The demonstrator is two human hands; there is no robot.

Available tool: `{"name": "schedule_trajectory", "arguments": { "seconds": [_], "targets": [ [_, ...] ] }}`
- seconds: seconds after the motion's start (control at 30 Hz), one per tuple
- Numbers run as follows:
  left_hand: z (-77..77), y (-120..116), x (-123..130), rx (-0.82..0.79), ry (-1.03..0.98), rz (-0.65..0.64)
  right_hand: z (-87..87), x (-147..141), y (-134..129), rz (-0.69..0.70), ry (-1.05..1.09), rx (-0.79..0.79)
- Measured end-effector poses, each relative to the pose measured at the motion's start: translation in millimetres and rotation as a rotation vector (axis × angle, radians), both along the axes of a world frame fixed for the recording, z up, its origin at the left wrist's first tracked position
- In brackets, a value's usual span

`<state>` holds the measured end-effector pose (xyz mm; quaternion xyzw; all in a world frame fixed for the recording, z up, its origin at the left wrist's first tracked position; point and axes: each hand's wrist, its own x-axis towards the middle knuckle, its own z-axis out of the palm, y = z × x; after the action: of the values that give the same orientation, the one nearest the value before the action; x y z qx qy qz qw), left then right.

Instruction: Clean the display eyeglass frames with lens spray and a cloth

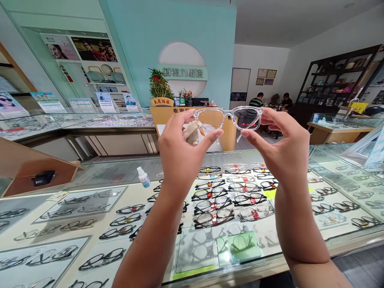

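The counter spreads across my view from 8 through 6 to 4 o'clock, its glass over rows of frames. My left hand and right hand are raised over it, at about 8 and 4 o'clock from the glasses, which hang just off my centre toward 2. The fingers of each hand pinch one outer end of the glasses near the hinge; my thumbs reach in under the lenses, and I can't tell whether they touch the rims. Unequal pressure or an outward pull could splay the hinges. A thumb sliding up would smear a lens. If one pinch slipped, the glasses could swing down and knock the hard glass below. The bottle stands at 8 o'clock, clear of my forearm, though a wide leftward sweep could tip it. What looks like a crumpled cloth, bunched in my left hand, could crowd that grip.
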<state>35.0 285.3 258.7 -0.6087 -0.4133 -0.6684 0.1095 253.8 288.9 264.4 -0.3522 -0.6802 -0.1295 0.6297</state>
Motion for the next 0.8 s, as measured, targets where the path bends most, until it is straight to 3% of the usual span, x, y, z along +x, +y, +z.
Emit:
{"name": "schedule_trajectory", "arguments": {
  "seconds": [0.33,0.53,0.8],
  "targets": [
    [-3.8,13,-8,0.034,-0.01,-0.064,-5.4,-11,3,-0.03,-0.017,0.126],
    [-7.8,18,-7,0.019,-0.041,-0.138,-3.4,-16,-11,-0.021,0.009,0.072],
    [-3.8,8,-3,0.101,-0.01,-0.03,-3.2,-12,-5,0.051,0.051,-0.038]
  ]
}}
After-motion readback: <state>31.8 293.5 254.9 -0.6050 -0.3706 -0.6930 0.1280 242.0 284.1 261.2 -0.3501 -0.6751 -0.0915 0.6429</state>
